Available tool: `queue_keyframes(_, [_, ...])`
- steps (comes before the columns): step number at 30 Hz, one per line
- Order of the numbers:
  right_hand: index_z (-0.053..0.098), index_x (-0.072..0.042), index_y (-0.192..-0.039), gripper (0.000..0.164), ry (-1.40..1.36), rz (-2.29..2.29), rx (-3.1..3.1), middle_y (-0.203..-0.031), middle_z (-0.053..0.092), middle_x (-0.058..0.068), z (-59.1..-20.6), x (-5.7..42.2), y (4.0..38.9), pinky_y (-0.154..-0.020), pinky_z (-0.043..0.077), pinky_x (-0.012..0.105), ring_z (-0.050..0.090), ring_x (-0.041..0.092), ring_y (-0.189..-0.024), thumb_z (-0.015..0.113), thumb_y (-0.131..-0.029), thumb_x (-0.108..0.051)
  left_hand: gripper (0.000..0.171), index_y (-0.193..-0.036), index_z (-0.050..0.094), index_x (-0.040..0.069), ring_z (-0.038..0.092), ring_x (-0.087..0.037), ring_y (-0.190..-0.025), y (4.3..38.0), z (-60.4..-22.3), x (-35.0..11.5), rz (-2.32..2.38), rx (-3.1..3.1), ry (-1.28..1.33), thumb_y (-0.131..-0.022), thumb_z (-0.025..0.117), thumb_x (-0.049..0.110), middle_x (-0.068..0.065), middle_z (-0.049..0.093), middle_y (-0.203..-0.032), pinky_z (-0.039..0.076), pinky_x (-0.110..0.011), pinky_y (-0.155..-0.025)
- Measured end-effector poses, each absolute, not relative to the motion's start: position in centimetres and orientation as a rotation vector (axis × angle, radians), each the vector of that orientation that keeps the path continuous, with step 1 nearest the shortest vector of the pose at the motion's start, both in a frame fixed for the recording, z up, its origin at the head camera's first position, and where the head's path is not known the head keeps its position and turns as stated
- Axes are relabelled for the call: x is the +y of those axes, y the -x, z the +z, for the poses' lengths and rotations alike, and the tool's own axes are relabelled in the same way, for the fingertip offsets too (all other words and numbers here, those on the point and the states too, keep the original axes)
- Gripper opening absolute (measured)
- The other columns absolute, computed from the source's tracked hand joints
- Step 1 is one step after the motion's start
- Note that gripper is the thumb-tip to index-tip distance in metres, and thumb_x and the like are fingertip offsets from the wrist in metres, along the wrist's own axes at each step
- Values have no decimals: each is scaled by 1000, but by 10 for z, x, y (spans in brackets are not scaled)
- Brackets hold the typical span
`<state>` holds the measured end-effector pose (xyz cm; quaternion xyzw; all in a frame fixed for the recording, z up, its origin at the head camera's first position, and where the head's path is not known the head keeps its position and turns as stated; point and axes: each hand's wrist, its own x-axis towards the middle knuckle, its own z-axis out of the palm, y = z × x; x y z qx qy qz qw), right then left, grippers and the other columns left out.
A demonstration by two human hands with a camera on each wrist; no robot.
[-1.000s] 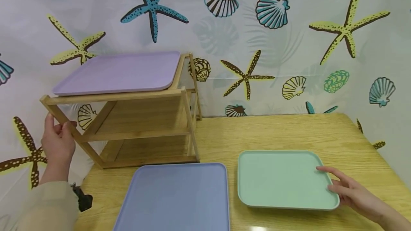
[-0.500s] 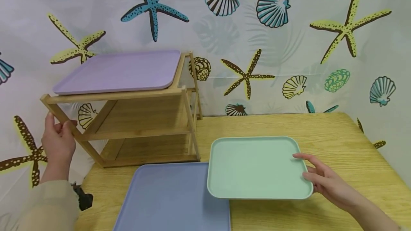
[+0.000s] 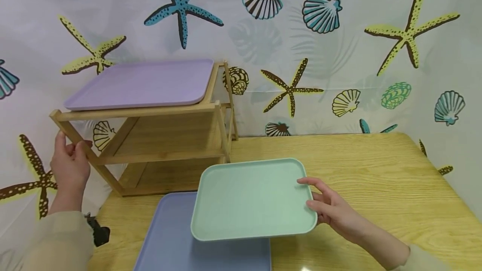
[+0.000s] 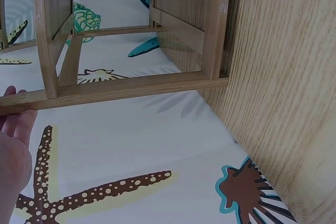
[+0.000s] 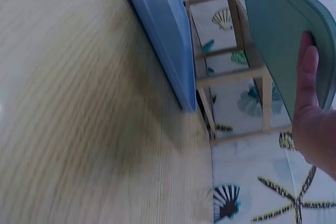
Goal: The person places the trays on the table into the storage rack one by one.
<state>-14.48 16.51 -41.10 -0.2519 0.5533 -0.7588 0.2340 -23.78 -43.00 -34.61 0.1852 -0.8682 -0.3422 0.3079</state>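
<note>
My right hand [image 3: 335, 210] grips the right edge of a mint green tray [image 3: 252, 200], thumb and a finger above, other fingers below. The tray is raised over a blue tray [image 3: 169, 221] that lies on the table, and hides part of it. Seen from the right wrist, the green tray [image 5: 283, 30] hangs apart from the blue tray [image 5: 165, 35]. With my left hand [image 3: 70, 164] I hold the left front post of a three-tier wooden rack [image 3: 162, 156]. A lilac tray [image 3: 147, 83] lies on the rack's top tier.
The wooden table [image 3: 376, 170] extends to the right of the trays. Behind it hangs a white curtain [image 3: 339, 62] printed with shells and starfish. A small black object [image 3: 99, 233] shows beside my left sleeve [image 3: 60, 241].
My right hand has lifted the green tray off the right part of the table and carried it left, over the blue tray. My left hand stays on the rack post.
</note>
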Motion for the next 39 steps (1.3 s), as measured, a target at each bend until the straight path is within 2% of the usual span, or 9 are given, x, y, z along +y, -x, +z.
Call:
queue_keyframes(6, [41,-21,-138,40,727,-2129,1485,-119,59,11,-409,129,142,-73,54,33,66,20,-93,44,-102,-5,45,-148,32,34,58,3,-89,239,-345,-431,-925,-2317,-509,-103,37,29,-12,64,-123,38,-14,-62])
queue_keyframes(14, [41,-18,-136,39,669,-2220,1452,-116,59,9,-401,80,141,-67,54,30,66,19,-83,50,-100,-7,45,-148,32,34,62,-11,-100,240,-343,-430,-939,-2324,-518,-104,37,29,-15,62,-126,38,-14,-62])
queue_keyframes(19, [39,-15,-137,42,603,-2250,1483,-114,60,8,-395,51,144,-64,52,28,65,17,-77,54,-98,-10,44,-147,34,35,61,-2,-94,240,-342,-431,-953,-2316,-517,-103,39,28,-13,64,-124,38,-14,-63])
queue_keyframes(24, [37,-11,-139,44,553,-2261,1487,-113,60,8,-388,25,147,-65,52,29,64,19,-77,55,-98,-10,43,-146,36,29,54,11,-81,238,-343,-431,-930,-2315,-498,-103,39,26,-11,66,-121,38,-13,-62])
queue_keyframes(26, [37,-11,-139,44,533,-2268,1481,-114,60,9,-386,15,149,-65,52,30,64,19,-78,55,-98,-10,44,-147,35,28,58,6,-86,237,-343,-430,-920,-2320,-502,-103,38,26,-14,65,-122,37,-13,-62])
queue_keyframes(28, [37,-10,-139,44,517,-2274,1475,-116,59,11,-384,6,150,-66,52,30,64,19,-79,55,-98,-9,45,-148,33,30,63,-7,-98,238,-343,-430,-939,-2327,-518,-103,37,27,-16,62,-126,38,-14,-63])
queue_keyframes(31, [37,-9,-138,43,493,-2277,1471,-117,59,12,-382,-8,151,-67,52,29,64,18,-80,54,-99,-8,46,-149,29,35,59,-27,-114,238,-343,-430,-970,-2344,-556,-104,36,28,-15,60,-130,40,-17,-68])
queue_keyframes(34, [38,-8,-138,42,475,-2286,1480,-113,60,11,-381,-22,152,-66,52,28,64,17,-79,54,-99,-7,47,-149,28,38,57,-31,-116,238,-343,-429,-985,-2349,-567,-104,35,29,-15,59,-131,44,-21,-74])
queue_keyframes(39, [40,-8,-137,41,452,-2328,1497,-100,60,7,-383,-43,159,-63,52,27,64,15,-75,55,-98,-5,47,-149,29,37,59,-28,-115,238,-343,-428,-977,-2342,-546,-104,36,28,-16,60,-129,43,-18,-73])
